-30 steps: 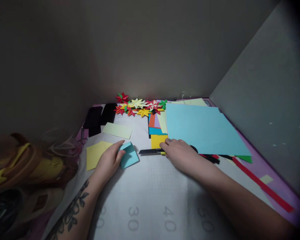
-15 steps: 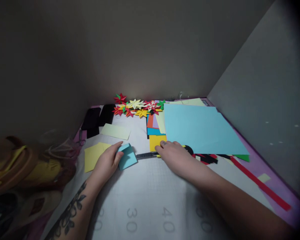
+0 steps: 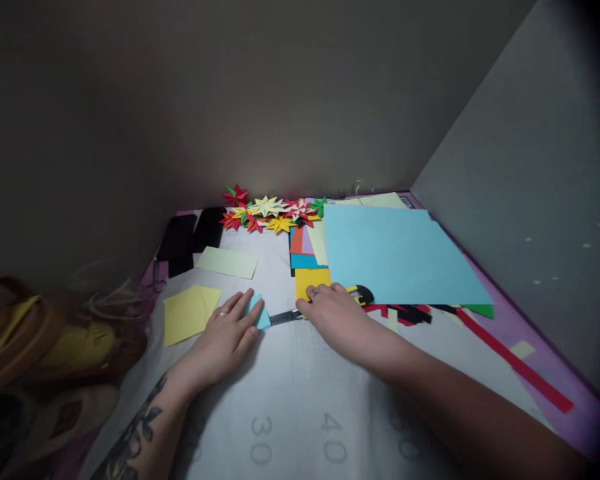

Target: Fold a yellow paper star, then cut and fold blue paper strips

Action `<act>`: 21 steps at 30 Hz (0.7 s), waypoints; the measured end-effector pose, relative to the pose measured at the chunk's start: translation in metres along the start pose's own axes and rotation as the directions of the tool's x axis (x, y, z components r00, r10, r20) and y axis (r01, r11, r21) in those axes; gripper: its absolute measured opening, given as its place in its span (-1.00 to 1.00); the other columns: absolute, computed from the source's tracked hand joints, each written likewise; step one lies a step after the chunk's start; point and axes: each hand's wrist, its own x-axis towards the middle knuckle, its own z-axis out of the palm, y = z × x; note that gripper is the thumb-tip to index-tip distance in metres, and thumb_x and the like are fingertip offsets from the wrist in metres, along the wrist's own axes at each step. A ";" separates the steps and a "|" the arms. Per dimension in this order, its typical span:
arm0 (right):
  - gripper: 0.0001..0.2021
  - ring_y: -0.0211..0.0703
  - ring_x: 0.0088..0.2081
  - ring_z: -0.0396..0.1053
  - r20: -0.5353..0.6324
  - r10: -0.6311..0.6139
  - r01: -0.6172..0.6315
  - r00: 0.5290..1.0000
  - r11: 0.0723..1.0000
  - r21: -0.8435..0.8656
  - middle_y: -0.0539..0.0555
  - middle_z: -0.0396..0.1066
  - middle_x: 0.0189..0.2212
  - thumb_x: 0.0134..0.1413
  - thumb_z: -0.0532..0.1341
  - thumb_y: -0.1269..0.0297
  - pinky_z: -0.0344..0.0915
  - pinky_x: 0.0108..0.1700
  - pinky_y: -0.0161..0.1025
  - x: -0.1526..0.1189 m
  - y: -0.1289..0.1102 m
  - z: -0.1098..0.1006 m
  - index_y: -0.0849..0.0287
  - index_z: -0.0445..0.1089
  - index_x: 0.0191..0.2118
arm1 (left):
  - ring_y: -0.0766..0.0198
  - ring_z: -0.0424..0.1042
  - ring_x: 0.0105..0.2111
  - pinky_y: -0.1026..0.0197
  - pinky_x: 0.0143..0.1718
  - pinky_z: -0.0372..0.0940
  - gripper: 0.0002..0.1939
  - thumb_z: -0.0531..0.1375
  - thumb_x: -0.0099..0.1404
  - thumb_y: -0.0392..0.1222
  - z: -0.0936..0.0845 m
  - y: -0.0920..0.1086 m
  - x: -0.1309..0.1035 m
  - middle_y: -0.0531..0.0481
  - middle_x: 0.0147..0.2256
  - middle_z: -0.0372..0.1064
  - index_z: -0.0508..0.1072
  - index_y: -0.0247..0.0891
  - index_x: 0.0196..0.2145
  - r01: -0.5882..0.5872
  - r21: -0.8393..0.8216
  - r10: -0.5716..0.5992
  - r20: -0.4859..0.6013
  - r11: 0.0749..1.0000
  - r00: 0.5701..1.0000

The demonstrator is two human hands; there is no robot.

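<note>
My left hand lies flat with its fingers spread over a small light blue paper on the white mat. Fingers cover much of that paper. My right hand is closed around a yellow and black utility knife, whose long grey blade points left and reaches the blue paper's right edge. Yellow paper squares lie just left of my left hand. Behind my right hand is a deeper yellow sheet.
A large light blue sheet covers the right side. Folded paper stars line the back. Dark phones and scissors lie left, beside a brown and yellow bag. Red strips lie right.
My left hand has gone from pinching the raised blue paper to lying flat over it; the paper's raised part is now down. The knife's handle shows more behind my right hand.
</note>
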 end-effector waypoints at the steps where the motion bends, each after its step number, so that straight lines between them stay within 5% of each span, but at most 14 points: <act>1: -0.82 -0.01 -0.23 0.32 -0.007 -0.012 0.012 1.000 1.000 -0.007 0.19 0.39 -0.25 0.07 0.11 0.52 0.03 -0.27 -0.16 0.000 0.000 0.001 0.15 0.34 -0.23 | -0.09 -0.01 0.20 -0.16 0.10 0.08 -0.51 -0.04 0.34 -0.18 0.001 -0.003 0.001 -0.09 0.26 -0.03 0.15 -0.06 0.21 -0.012 -0.011 0.012 -0.017 1.000 1.000; 8: -0.69 -0.01 -0.21 0.30 -0.054 -0.126 0.125 0.991 0.992 -0.018 0.19 0.35 -0.18 0.09 0.09 0.48 0.01 -0.21 -0.11 0.000 -0.005 0.007 0.12 0.30 -0.04 | 0.10 0.25 0.02 -0.05 0.01 0.22 -0.59 -0.05 0.32 -0.32 0.000 -0.017 0.008 -0.09 0.09 0.26 0.45 -0.04 -0.03 -0.063 -0.137 0.044 -0.140 0.989 0.989; 15: -0.55 0.03 -0.17 0.27 -0.082 -0.156 0.160 0.984 0.986 0.042 0.18 0.32 -0.13 0.02 0.11 0.47 0.04 -0.17 -0.07 0.006 -0.018 0.010 0.08 0.24 0.07 | 0.12 0.25 -0.03 0.03 -0.02 0.21 -0.64 -0.02 0.34 -0.26 -0.002 -0.016 0.007 -0.12 -0.01 0.27 0.45 -0.03 -0.02 -0.065 -0.157 0.047 -0.118 0.985 0.992; 21: -0.54 0.00 -0.12 0.25 -0.106 -0.141 0.155 0.984 0.978 0.143 0.17 0.33 -0.11 0.09 0.12 0.39 0.12 -0.13 -0.12 0.002 -0.007 0.013 0.17 0.16 0.14 | 0.13 0.24 -0.04 0.06 -0.04 0.20 -0.63 -0.03 0.35 -0.26 -0.002 -0.012 0.005 -0.12 -0.03 0.25 0.44 -0.03 -0.01 -0.031 -0.123 0.017 -0.114 0.992 0.993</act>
